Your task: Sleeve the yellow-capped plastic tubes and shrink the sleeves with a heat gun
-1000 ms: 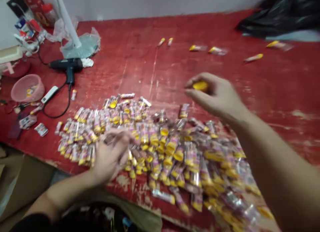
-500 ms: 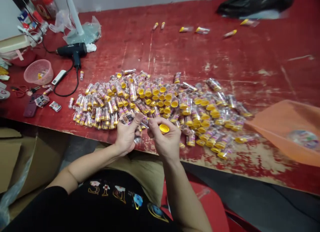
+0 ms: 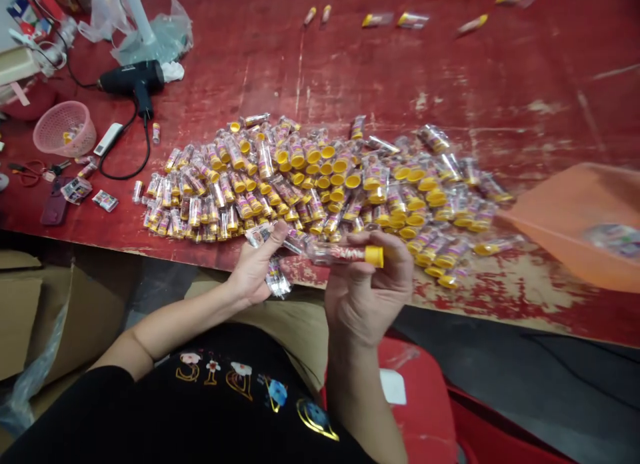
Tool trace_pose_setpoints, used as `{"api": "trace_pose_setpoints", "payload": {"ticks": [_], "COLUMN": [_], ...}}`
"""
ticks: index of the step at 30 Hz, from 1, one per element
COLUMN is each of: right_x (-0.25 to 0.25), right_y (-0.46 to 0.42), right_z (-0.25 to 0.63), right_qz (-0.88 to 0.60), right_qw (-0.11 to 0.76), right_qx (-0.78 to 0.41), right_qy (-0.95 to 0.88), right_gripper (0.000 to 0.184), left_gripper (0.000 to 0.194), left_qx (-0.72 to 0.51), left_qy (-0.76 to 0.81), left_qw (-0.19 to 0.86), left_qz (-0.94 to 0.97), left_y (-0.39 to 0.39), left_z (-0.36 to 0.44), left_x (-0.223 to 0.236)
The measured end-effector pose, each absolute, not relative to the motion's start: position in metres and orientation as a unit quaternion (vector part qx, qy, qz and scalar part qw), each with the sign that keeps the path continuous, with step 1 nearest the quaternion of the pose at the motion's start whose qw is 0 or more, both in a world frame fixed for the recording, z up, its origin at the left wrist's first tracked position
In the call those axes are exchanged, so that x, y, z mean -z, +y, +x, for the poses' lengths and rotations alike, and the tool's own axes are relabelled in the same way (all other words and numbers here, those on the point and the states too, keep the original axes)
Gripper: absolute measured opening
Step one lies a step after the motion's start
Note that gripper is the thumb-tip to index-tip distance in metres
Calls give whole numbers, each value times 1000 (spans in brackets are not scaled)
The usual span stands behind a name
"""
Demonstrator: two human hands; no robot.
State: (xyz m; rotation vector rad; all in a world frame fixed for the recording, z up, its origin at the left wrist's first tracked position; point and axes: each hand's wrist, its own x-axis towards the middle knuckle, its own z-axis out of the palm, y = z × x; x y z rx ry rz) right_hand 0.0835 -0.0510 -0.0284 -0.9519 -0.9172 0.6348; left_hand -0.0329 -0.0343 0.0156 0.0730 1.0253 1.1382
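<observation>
Many capped tubes [image 3: 300, 177] heaped; pink basket [image 3: 64, 129] seemingly holds some.

The clear tube [image 3: 345, 254] in the right hand [image 3: 367, 284] has a yellow cap and a red-and-white printed band. Beyond both hands, the heap of tubes [image 3: 280, 177] shows yellow caps and pinkish labels on a red surface [image 3: 500, 84] worn in pale patches. Right of the hand lies an orange bag [image 3: 565, 217]; below the left hand [image 3: 255, 274], a black shirt [image 3: 165, 411] carries multicoloured prints outlined in gold.
</observation>
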Motion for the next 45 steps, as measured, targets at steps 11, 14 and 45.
{"api": "trace_pose_setpoints", "payload": {"ticks": [11, 14, 45], "right_x": [24, 26, 24], "right_y": [-96, -99, -87], "right_z": [113, 113, 99], "right_qz": [-428, -454, -475], "right_qw": [603, 609, 643], "right_qx": [-254, -243, -151], "right_qy": [-623, -603, -582], "right_gripper": [43, 40, 47], "left_gripper": [68, 67, 79], "left_qx": [-523, -529, -447], "left_qy": [474, 478, 432], "left_qw": [700, 692, 747], "left_qz": [102, 109, 236], "left_y": [-36, -36, -61], "left_z": [-36, -34, -32], "left_x": [-9, -12, -6]}}
